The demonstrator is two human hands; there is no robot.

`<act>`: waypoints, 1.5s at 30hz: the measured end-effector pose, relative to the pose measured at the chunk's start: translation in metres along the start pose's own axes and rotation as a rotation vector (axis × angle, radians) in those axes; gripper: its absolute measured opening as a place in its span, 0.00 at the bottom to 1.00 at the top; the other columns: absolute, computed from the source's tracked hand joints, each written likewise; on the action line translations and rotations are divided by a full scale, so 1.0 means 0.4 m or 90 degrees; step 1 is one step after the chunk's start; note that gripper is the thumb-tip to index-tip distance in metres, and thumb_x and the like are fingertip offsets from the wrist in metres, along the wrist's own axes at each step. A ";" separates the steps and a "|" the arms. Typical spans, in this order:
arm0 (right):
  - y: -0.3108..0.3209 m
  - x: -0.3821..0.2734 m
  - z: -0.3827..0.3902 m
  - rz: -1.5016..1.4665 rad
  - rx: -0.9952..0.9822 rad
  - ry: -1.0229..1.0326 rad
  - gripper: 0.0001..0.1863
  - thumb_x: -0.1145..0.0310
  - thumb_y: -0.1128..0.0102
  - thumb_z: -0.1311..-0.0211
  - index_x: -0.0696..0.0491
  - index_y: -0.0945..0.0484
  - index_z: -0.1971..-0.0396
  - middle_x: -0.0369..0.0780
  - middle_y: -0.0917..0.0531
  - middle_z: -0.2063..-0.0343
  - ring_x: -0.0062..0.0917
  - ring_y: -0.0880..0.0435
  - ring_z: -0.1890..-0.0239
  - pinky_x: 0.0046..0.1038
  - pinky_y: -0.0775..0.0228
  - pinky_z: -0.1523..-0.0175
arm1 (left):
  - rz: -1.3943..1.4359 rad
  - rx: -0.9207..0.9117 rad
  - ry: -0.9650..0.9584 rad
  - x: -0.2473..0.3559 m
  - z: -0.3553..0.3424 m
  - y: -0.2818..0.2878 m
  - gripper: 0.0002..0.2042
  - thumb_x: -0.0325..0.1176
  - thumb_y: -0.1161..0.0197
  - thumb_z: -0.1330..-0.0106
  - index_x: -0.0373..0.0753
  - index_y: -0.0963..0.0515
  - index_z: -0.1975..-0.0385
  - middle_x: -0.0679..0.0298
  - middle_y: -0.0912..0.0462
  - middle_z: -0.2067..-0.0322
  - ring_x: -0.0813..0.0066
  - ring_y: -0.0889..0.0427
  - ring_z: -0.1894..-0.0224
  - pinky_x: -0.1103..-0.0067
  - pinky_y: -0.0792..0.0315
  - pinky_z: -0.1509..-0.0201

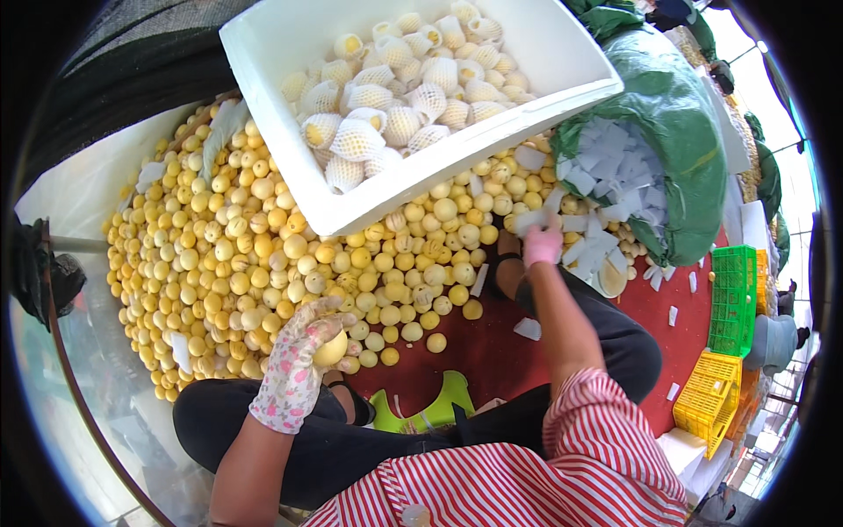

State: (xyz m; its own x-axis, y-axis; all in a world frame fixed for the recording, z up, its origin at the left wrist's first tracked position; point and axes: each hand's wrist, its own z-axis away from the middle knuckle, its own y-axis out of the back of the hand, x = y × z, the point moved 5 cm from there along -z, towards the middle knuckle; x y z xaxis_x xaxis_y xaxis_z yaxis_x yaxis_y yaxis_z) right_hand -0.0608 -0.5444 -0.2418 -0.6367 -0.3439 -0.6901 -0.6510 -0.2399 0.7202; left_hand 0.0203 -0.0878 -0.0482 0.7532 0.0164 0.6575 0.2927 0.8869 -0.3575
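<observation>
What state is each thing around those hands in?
Left hand: gloved, holding a yellow fruit
Yellow fruit: bare
Right hand: among white pieces, grip unclear
White pieces: loose, some bagged
Green bag: open
Foam box: open, holding netted fruit
Loose fruit: heaped, bare

Flat red floor (492, 351) lies open at centre; heaped round yellow fruit (219, 255) and white rectangular foam box (483, 145) block the way beyond

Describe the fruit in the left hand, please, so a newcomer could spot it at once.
From the big white foam box, go down over the heap of yellow fruit to the left hand, in a white glove with pink flowers. The round yellow fruit there is gripped, while its neighbours lie loose.
</observation>
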 end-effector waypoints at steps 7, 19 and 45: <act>-0.067 -0.422 0.512 -0.405 -0.339 -0.013 0.30 0.66 0.34 0.47 0.59 0.31 0.44 0.48 0.22 0.52 0.34 0.22 0.49 0.30 0.29 0.46 | -0.072 0.016 -0.054 -0.034 -0.051 0.007 0.38 0.35 0.39 0.36 0.42 0.53 0.29 0.53 0.26 0.49 0.61 0.16 0.65 0.72 0.21 0.68; 0.219 -0.625 0.651 -0.283 -0.242 0.384 0.16 0.69 0.28 0.51 0.56 0.21 0.63 0.43 0.20 0.63 0.35 0.19 0.61 0.30 0.26 0.56 | -0.216 0.010 -0.169 -0.036 0.028 -0.037 0.25 0.28 0.34 0.38 0.33 0.36 0.43 0.56 0.24 0.55 0.73 0.21 0.60 0.81 0.22 0.63; 0.203 -0.688 0.743 -0.358 -0.746 0.239 0.33 0.63 0.26 0.54 0.61 0.28 0.48 0.43 0.18 0.55 0.23 0.21 0.53 0.27 0.29 0.45 | -0.215 0.100 -0.357 -0.036 0.007 0.032 0.28 0.41 0.48 0.27 0.39 0.45 0.31 0.54 0.37 0.36 0.62 0.34 0.37 0.71 0.37 0.34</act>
State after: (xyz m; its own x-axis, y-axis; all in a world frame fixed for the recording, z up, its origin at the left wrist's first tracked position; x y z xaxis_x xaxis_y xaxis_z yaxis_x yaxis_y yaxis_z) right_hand -0.0615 -0.1994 -0.0145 -0.1292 -0.1234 -0.9839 0.0683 -0.9910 0.1153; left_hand 0.0117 -0.0754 -0.0605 0.2022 -0.0743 0.9765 0.3375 0.9413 0.0018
